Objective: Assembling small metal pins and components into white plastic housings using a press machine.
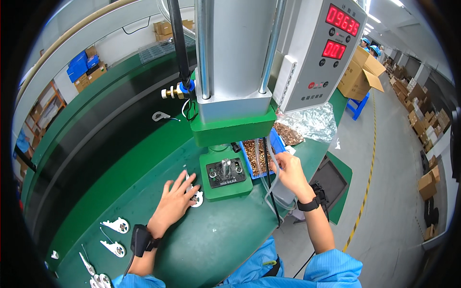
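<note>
My left hand point(174, 205) lies over the green worktable with its fingers spread, touching a white plastic part point(197, 199) with a round end. The fingers hide much of that part. My right hand point(291, 175) is at the near right edge of a blue bin point(259, 176) of small copper-coloured pieces point(249, 150). Its thumb and fingers are pinched together beside a clear tube; what they hold, if anything, is hidden. Between the hands stands a press with a green head point(234, 130). Below that head, a black fixture point(222, 181) carries upright metal pins.
More white parts point(115, 248) lie at the table's left. One sits on the green conveyor point(161, 116) behind. A grey control box point(314, 62) with red digits stands right of the press, above a clear plastic bag point(312, 122). Tubes hang near my right hand.
</note>
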The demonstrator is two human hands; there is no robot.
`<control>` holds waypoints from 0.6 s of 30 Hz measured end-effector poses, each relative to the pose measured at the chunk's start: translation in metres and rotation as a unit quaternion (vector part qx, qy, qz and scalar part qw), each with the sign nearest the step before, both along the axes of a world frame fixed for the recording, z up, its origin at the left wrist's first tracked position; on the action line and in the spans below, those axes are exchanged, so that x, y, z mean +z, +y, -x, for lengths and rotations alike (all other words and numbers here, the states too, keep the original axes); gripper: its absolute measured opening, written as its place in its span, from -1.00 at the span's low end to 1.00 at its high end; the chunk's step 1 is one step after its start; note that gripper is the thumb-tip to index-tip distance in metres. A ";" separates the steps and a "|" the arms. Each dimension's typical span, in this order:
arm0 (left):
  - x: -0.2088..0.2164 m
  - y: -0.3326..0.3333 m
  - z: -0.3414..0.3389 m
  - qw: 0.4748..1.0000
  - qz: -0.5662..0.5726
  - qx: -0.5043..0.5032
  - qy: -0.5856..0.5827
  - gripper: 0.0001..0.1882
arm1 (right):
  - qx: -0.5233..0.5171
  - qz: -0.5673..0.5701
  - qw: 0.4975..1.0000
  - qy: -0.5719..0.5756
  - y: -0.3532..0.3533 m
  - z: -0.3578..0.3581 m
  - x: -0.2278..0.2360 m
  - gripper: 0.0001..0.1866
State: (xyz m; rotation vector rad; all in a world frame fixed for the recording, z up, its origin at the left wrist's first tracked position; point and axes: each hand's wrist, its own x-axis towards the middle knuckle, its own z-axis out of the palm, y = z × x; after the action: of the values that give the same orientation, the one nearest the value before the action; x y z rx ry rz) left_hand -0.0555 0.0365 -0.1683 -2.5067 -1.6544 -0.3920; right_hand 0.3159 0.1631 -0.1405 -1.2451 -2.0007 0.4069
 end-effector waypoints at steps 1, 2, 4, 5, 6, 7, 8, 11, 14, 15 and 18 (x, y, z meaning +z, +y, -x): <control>-0.009 0.003 0.005 1.000 0.001 0.005 0.018 -0.51 | -0.001 -0.006 1.000 0.007 0.002 0.001 0.001 -0.89; -0.019 0.003 0.011 0.999 0.004 0.010 0.036 -0.51 | -0.002 -0.010 1.000 0.014 0.002 0.003 0.000 -0.89; -0.021 0.001 0.018 0.996 0.031 0.087 0.003 -0.51 | -0.014 -0.019 0.999 0.029 0.001 0.003 -0.002 -0.90; -0.020 0.001 0.021 0.990 0.042 0.132 -0.022 -0.50 | -0.019 -0.021 0.999 0.037 0.000 0.003 -0.001 -0.90; -0.016 -0.001 0.023 0.982 0.051 0.178 -0.048 -0.48 | -0.023 -0.018 0.999 0.040 0.000 0.002 0.000 -0.90; -0.011 0.000 0.022 0.961 0.093 0.243 -0.099 -0.47 | -0.026 -0.018 0.998 0.050 0.000 0.003 0.001 -0.90; -0.004 0.000 0.022 0.946 0.109 0.264 -0.151 -0.51 | -0.029 -0.018 0.998 0.060 0.001 0.004 0.001 -0.89; 0.030 0.015 -0.007 0.904 0.077 0.178 -0.381 -0.60 | -0.034 -0.023 0.994 0.099 0.001 0.012 0.001 -0.88; 0.070 0.031 -0.071 0.886 0.019 0.055 -0.459 -0.57 | -0.036 -0.034 0.992 0.115 -0.007 0.019 0.001 -0.88; 0.074 0.039 -0.077 0.897 0.005 0.034 -0.440 -0.58 | -0.030 -0.046 0.991 0.122 -0.009 0.022 0.001 -0.88; 0.079 0.054 -0.082 0.923 -0.021 0.026 -0.382 -0.64 | -0.020 -0.050 0.991 0.122 -0.020 0.015 0.001 -0.90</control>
State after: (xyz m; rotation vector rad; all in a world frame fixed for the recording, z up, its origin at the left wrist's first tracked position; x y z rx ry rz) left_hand 0.0260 0.0906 -0.0889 -2.4061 -1.8741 -1.5344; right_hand 0.3009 0.1434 -0.1398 -1.1153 -1.7650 0.4120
